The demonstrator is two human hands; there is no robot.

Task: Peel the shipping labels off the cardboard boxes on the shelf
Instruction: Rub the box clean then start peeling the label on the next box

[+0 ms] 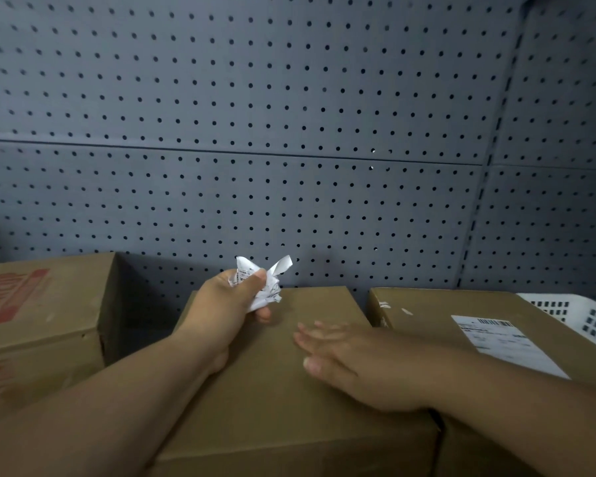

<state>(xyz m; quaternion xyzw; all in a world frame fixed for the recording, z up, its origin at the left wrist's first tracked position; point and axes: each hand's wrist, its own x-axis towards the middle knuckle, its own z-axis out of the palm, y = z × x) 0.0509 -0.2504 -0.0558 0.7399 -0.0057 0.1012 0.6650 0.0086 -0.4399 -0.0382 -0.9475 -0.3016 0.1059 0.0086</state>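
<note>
Left of the middle box (pixel 289 425) a shadowed gap lies open back to the pegboard (pixel 289 132), with the left box (pixel 38 321) beyond. The right box (pixel 427 315) stands just beside its right, a basket (pixel 585 315) further on. Over its top the air is free, save the left hand (pixel 227 304) gripping a label (pixel 265 284) and the right hand (pixel 351 359) lying flat.

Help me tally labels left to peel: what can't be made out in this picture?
Head view:
Shipping label on the right box: print too small and blurred to read.
Middle box top: partly covered by the right hand and both forearms.
Left box: cut off by the left edge; other faces unseen.
Crumpled label: partly hidden inside the left hand.
</note>
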